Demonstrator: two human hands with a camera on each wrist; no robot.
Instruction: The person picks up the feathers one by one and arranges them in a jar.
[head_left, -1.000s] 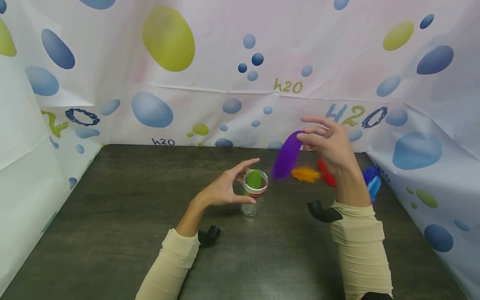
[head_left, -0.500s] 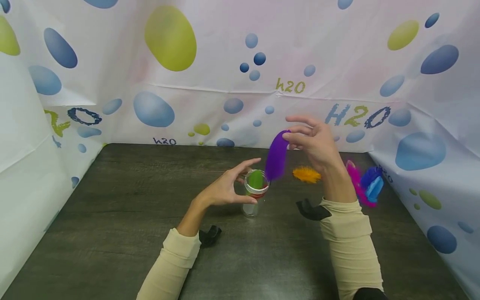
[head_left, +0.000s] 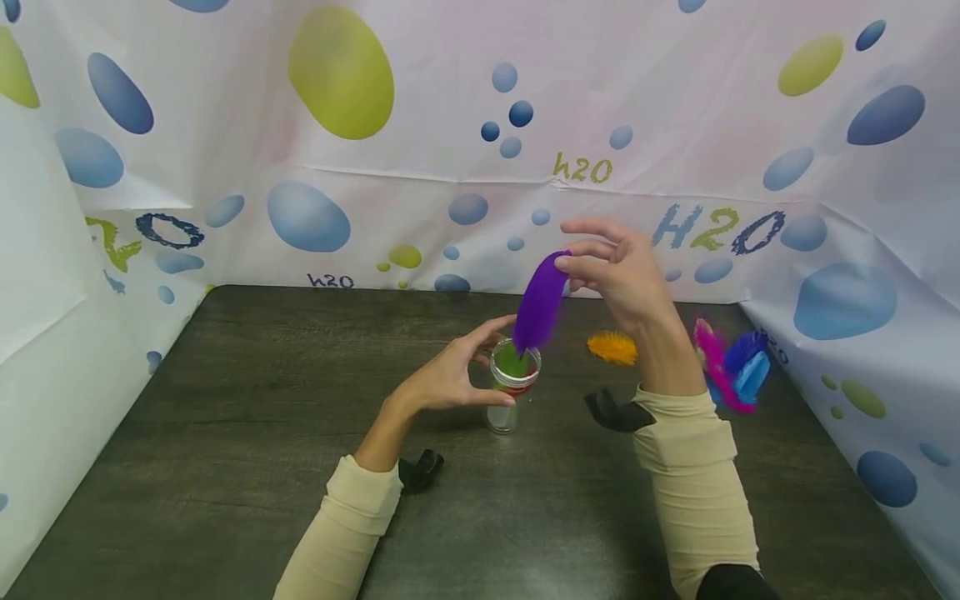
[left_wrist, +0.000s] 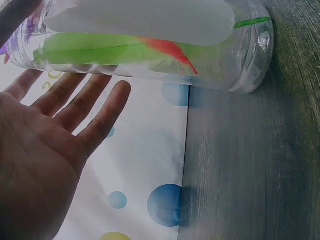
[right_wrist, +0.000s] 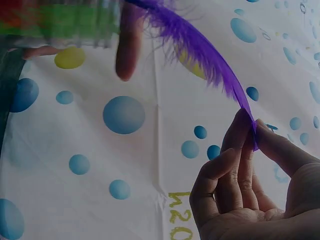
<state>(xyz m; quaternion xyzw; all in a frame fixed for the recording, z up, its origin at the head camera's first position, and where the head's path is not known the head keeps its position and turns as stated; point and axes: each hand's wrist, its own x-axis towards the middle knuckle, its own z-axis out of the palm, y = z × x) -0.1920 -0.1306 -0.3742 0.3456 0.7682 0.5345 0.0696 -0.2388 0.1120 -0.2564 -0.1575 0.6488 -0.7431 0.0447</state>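
Note:
A clear jar stands upright on the dark table, with green and red feathers inside, as the left wrist view also shows. My left hand holds it near its rim, thumb in front and fingers behind. Between the thumb and fingertips of my right hand is the end of a purple feather. The feather slants down and left, its lower tip over the jar's mouth. Seen from the right wrist, that feather bends in an arc from the pinching right hand.
An orange feather lies on the table right of the jar. Pink, dark blue and light blue feathers are heaped at the table's right edge, beyond my right forearm. A white patterned sheet hangs behind and at both sides.
My right hand has moved left with the purple feather, bringing its tip from beside the jar to over the mouth. The left hand and jar have stayed in place.

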